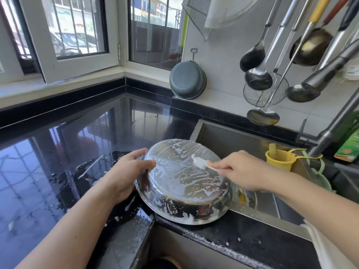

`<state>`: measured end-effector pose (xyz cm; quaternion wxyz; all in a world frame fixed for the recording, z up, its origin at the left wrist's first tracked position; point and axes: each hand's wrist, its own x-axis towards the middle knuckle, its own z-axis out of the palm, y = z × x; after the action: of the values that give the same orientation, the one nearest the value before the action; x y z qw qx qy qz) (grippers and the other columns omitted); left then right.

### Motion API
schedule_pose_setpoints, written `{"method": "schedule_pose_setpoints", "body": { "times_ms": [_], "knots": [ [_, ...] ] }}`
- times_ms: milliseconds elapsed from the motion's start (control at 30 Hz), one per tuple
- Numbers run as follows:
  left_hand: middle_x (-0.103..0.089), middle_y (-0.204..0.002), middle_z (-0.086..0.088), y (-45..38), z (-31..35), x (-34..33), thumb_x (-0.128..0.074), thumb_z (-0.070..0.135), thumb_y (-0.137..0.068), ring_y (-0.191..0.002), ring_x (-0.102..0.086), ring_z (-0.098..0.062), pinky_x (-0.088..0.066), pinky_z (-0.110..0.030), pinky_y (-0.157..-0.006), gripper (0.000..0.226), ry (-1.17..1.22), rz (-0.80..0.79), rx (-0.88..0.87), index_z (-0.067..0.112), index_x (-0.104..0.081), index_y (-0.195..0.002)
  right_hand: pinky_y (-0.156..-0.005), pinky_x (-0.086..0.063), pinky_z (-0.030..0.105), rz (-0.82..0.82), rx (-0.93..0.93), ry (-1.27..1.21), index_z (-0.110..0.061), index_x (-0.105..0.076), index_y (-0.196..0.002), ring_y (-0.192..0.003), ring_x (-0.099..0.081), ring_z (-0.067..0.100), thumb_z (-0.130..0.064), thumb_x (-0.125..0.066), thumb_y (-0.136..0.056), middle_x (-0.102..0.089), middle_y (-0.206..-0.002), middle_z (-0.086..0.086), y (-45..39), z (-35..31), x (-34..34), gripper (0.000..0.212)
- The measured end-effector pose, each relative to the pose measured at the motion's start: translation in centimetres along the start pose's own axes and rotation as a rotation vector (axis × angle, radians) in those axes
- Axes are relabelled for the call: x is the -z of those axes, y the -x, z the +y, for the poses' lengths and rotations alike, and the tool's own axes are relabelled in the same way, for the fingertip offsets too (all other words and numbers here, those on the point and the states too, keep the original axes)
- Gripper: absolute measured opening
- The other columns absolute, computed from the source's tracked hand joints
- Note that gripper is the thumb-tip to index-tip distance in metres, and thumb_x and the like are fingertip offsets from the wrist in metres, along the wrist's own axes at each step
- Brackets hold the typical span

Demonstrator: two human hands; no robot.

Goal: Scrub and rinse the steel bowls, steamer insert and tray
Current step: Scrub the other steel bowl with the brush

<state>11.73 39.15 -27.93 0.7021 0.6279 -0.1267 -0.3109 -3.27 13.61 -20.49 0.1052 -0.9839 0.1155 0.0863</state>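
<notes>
Suds streak the upturned steel bowl (pixel 184 183), which lies base-up on the black surface (pixel 58 162) at the sink's (pixel 242 136) left corner, rim overhanging the basin. Left hand (pixel 128 169) curls over the bowl's left edge, likely steadying it; right hand (pixel 242 171) pinches a white brush (pixel 201 163) against its base.

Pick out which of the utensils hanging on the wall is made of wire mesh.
The round skimmer, hanging low among the ladles. Its head is an open wire web you can see the tiles through, while the ladle and the others around it have solid metal bowls.
</notes>
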Motion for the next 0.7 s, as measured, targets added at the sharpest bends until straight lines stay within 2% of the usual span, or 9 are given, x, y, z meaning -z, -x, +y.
{"method": "schedule_pose_setpoints", "body": {
  "times_ms": [67,167,233,333,400,467,600,700],
  "knots": [
    [-0.077,-0.111,-0.019,-0.2,-0.1,0.1,-0.059,-0.002,-0.099,-0.101,-0.075,-0.037,-0.06,-0.045,-0.087,0.031,0.0,-0.004,-0.001,0.009,-0.066,-0.127,-0.053,-0.038,0.03,0.005,0.025,-0.003,-0.057,-0.051,-0.135,-0.05,-0.038,0.013,-0.031,-0.046,-0.106,-0.054,-0.059,-0.008,-0.1,0.2,0.0,0.039],
    [-0.077,-0.11,-0.018,-0.4,-0.2,0.2,-0.06,-0.002,-0.098,-0.096,-0.077,-0.033,-0.061,-0.038,-0.075,0.033,0.023,0.007,0.001,0.01,-0.064,-0.129,-0.054,-0.038,0.032,0.09,-0.124,0.108,-0.056,-0.053,-0.136,-0.058,-0.049,0.016,-0.033,-0.044,-0.106,-0.052,-0.07,-0.009,-2.2,2.8,1.3,0.039],
    [-0.077,-0.11,-0.019,-0.4,-0.2,0.3,-0.06,-0.002,-0.098,-0.096,-0.076,-0.034,-0.061,-0.039,-0.075,0.035,0.027,-0.006,0.001,0.008,-0.064,-0.131,-0.056,-0.041,0.033,0.082,-0.139,0.127,-0.055,-0.053,-0.137,-0.063,-0.056,0.019,-0.032,-0.043,-0.106,-0.049,-0.072,-0.012,-2.7,3.5,1.5,0.04],
    [-0.077,-0.109,-0.019,-0.5,-0.3,0.3,-0.06,-0.003,-0.098,-0.096,-0.077,-0.034,-0.061,-0.041,-0.078,0.034,0.043,0.0,0.003,0.01,-0.063,-0.128,-0.058,-0.047,0.036,0.047,-0.072,0.059,-0.057,-0.054,-0.133,-0.058,-0.055,0.021,-0.034,-0.048,-0.104,-0.062,-0.068,-0.01,-2.7,3.6,1.2,0.037],
    [-0.077,-0.11,-0.019,-0.6,-0.3,0.3,-0.06,-0.003,-0.098,-0.097,-0.076,-0.034,-0.061,-0.041,-0.079,0.035,0.042,-0.001,0.006,0.01,-0.063,-0.13,-0.066,-0.052,0.038,0.056,-0.085,0.039,-0.059,-0.056,-0.129,-0.065,-0.061,0.023,-0.034,-0.051,-0.103,-0.071,-0.08,-0.01,-3.4,4.3,1.5,0.036],
    [-0.076,-0.114,-0.019,-0.8,-0.5,0.4,-0.061,-0.002,-0.097,-0.101,-0.075,-0.036,-0.061,-0.042,-0.08,0.041,0.035,-0.006,0.01,0.008,-0.059,-0.137,-0.074,-0.055,0.039,0.081,-0.11,0.047,-0.056,-0.06,-0.127,-0.074,-0.066,0.023,-0.033,-0.052,-0.102,-0.069,-0.088,-0.013,-4.3,5.0,1.6,0.035],
    [-0.074,-0.117,-0.022,-0.8,-0.6,0.6,-0.061,-0.001,-0.098,-0.105,-0.074,-0.04,-0.06,-0.049,-0.089,0.039,0.016,-0.004,0.006,0.007,-0.061,-0.135,-0.071,-0.054,0.039,0.086,-0.114,0.066,-0.054,-0.059,-0.13,-0.075,-0.066,0.023,-0.033,-0.05,-0.102,-0.069,-0.089,-0.01,-5.4,4.7,1.6,0.036],
    [-0.075,-0.115,-0.021,-1.0,-0.7,0.5,-0.061,0.0,-0.098,-0.103,-0.074,-0.039,-0.061,-0.044,-0.081,0.041,0.016,0.004,0.011,0.008,-0.059,-0.138,-0.082,-0.055,0.041,0.082,-0.123,0.034,-0.055,-0.055,-0.133,-0.091,-0.069,0.027,-0.034,-0.048,-0.103,-0.072,-0.105,-0.005,-5.7,4.8,1.3,0.038]
  ]
}}
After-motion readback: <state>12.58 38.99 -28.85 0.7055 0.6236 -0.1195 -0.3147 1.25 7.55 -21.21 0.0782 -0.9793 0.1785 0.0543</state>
